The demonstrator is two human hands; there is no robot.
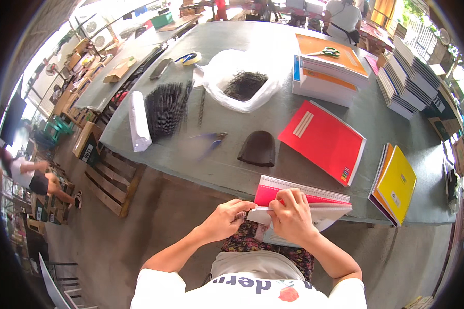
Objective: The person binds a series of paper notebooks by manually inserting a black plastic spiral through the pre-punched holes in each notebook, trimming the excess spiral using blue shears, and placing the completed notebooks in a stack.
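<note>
At the table's near edge I hold a notebook (265, 195) with a red cover and a row of punched holes along its edge. My left hand (227, 220) pinches at its left end; what is between the fingertips is too small to make out. My right hand (293, 213) has its fingers curled closed over the notebook's spine. Just beyond lie a dark brown rounded pad or pouch (259, 148) and blue-handled pliers (214, 144). A red-covered stack of sheets (322, 141) rests to the right of these.
Black spiral coils (167, 108) lie beside a white roll (139, 121) on the left. A white plastic bag (237, 103) holds black clippings. Scissors (327, 52) top a stack of books (327, 77). At right are yellow spiral notebooks (397, 183) and book piles (410, 74). People are around.
</note>
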